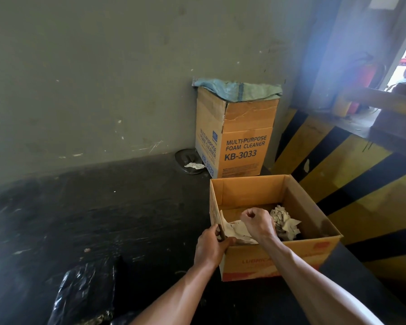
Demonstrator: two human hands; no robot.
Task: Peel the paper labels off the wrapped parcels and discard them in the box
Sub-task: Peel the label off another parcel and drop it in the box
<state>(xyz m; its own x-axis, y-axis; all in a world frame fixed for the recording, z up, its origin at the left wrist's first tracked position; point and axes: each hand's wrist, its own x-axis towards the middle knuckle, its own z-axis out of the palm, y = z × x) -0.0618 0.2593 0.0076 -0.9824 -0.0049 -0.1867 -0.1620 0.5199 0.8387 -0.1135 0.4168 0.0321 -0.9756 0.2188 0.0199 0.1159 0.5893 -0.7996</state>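
An open cardboard box [249,181] stands on the dark surface, with crumpled paper scraps [285,222] lying inside. At its near-left corner my left hand [211,245] grips a thin brown flat piece [221,227] held on edge; I cannot tell whether it is a parcel or part of the box wall. A torn pale paper label [237,231] hangs from that piece over the box. My right hand [259,224] is curled above the box and pinches the label's upper end. A black plastic-wrapped parcel [85,292] lies at the lower left.
A tall "Foam Cleaner" carton [239,137] with a blue-green sack on top stands against the wall behind the box. A metal lid [186,160] with a paper scrap lies beside it. A yellow-and-black striped barrier [338,172] runs along the right.
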